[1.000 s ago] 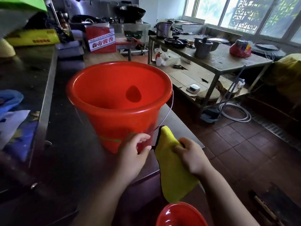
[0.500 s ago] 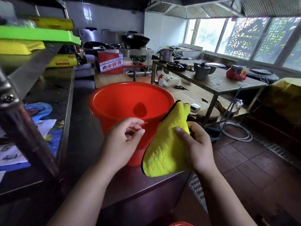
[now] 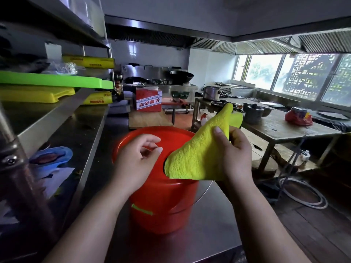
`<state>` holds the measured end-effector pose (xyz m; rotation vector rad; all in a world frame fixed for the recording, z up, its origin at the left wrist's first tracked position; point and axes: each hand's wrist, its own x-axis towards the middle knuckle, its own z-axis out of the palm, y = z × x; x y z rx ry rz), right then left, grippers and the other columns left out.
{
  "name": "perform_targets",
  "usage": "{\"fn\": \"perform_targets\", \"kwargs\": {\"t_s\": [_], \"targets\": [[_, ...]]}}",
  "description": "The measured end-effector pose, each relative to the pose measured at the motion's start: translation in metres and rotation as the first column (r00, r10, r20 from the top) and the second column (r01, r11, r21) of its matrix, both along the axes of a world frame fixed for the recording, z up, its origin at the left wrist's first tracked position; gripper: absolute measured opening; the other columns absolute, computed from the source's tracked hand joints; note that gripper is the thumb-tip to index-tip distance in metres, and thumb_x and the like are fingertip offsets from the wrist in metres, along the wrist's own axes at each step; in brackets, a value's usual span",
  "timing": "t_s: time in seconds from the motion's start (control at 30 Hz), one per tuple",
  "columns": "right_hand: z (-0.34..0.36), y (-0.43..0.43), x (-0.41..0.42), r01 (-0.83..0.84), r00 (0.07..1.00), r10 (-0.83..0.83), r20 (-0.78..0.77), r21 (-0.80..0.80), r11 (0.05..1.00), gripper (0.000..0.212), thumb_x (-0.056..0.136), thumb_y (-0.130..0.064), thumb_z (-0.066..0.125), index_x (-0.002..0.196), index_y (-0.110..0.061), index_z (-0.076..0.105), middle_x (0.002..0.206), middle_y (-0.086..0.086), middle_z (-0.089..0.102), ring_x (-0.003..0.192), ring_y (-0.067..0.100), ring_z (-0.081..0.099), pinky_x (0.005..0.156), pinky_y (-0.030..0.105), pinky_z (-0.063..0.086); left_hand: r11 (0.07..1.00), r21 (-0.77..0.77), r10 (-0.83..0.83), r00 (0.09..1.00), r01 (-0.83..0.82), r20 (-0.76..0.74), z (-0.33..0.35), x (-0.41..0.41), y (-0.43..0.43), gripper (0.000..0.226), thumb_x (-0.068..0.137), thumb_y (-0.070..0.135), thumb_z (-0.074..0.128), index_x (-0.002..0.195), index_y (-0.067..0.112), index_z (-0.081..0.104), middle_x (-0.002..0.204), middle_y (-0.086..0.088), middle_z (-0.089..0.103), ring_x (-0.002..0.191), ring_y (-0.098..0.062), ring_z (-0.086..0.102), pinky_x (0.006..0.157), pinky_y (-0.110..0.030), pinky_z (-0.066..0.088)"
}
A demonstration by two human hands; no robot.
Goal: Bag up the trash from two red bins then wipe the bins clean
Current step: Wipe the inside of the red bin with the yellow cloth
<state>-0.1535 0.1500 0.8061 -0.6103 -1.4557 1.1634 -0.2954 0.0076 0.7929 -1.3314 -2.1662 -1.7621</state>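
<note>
Right hand (image 3: pixel 235 154) is clamped on the yellow cloth (image 3: pixel 197 158), thumb across the front and fingers behind, with one corner sticking up loose. Left hand (image 3: pixel 136 162) holds nothing, fingers loosely curled over the mouth of the red bin (image 3: pixel 163 205). Can't tell from this angle if it touches the rim.

The bin stands upright on the steel counter (image 3: pixel 199 234). The cloth hangs over its right rim. Second bin isn't in view. I judge the bagging done for this one and the wipe about to start, though my hands hide most of the inside.

Risks:
- Nothing braces the bin. It looks light, so a sideways push with the cloth could slide or tip it. Left hand should take the rim first.
- The bin sits just beside the counter's right edge, with a drop to the floor there. Wipe strokes should push left, not right.
- The wire handle (image 3: pixel 206 188) hangs down the right side and could snag the loose cloth corner.

Room:
- Above the bin is open.
- Left is tight: the shelf ledge and steel post (image 3: pixel 17 168) are near.
- The far side has some counter, then a red box (image 3: pixel 149 100).
- There's counter on the near side to pull the bin toward me.
</note>
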Motion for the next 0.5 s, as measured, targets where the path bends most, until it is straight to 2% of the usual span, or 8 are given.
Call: {"fn": "perform_targets", "kwargs": {"t_s": [0.13, 0.23, 0.33, 0.4, 0.5], "targets": [[0.011, 0.032, -0.029, 0.005, 0.999, -0.006, 0.036, 0.003, 1.000, 0.022, 0.090, -0.029, 0.064, 0.073, -0.018, 0.055, 0.066, -0.007, 0.048, 0.067, 0.012, 0.044, 0.069, 0.031, 0.035, 0.993, -0.075, 0.087, 0.995, -0.091, -0.053, 0.006, -0.016, 0.014, 0.016, 0.085, 0.020, 0.066, 0.098, 0.030, 0.064, 0.089, 0.015, 0.062, 0.084, 0.003, 0.056, 0.068, -0.010, 0.040], [0.009, 0.050, -0.051, -0.064, 0.992, 0.061, 0.112, 0.023, 0.998, 0.018, 0.089, -0.029, 0.064, 0.084, -0.011, 0.060, 0.071, -0.002, 0.050, 0.070, 0.014, 0.045, 0.070, 0.031, 0.037, 0.982, -0.111, 0.148, 0.986, -0.156, -0.074, 0.003, -0.030, 0.023, 0.015, 0.085, 0.020, 0.066, 0.098, 0.028, 0.064, 0.089, 0.013, 0.062, 0.085, 0.000, 0.057, 0.070, -0.014, 0.042], [0.003, 0.063, -0.069, -0.138, 0.961, 0.119, 0.251, 0.062, 0.988, 0.009, 0.091, -0.021, 0.063, 0.085, -0.015, 0.059, 0.069, -0.006, 0.049, 0.065, 0.011, 0.044, 0.065, 0.028, 0.036, 0.970, -0.128, 0.196, 0.978, -0.204, -0.074, -0.003, -0.043, 0.030, 0.015, 0.084, 0.017, 0.067, 0.098, 0.023, 0.065, 0.089, 0.008, 0.064, 0.084, -0.003, 0.058, 0.071, -0.013, 0.042], [-0.004, 0.068, -0.078, -0.185, 0.937, 0.158, 0.312, 0.057, 0.981, 0.008, 0.089, -0.020, 0.064, 0.092, -0.013, 0.063, 0.073, -0.005, 0.055, 0.068, 0.011, 0.049, 0.069, 0.030, 0.040, 0.962, -0.146, 0.223, 0.973, -0.230, -0.063, -0.009, -0.053, 0.034, 0.015, 0.084, 0.016, 0.068, 0.098, 0.021, 0.066, 0.089, 0.006, 0.064, 0.085, -0.005, 0.059, 0.072, -0.011, 0.040], [-0.015, 0.072, -0.090, -0.230, 0.891, 0.206, 0.403, 0.010, 0.973, 0.032, 0.085, -0.029, 0.066, 0.111, -0.010, 0.065, 0.098, 0.007, 0.068, 0.088, 0.022, 0.061, 0.086, 0.041, 0.050, 0.949, -0.172, 0.259, 0.964, -0.265, -0.053, -0.019, -0.066, 0.038, 0.015, 0.083, 0.016, 0.069, 0.097, 0.021, 0.066, 0.091, 0.003, 0.065, 0.088, -0.008, 0.059, 0.072, -0.005, 0.037]]}}
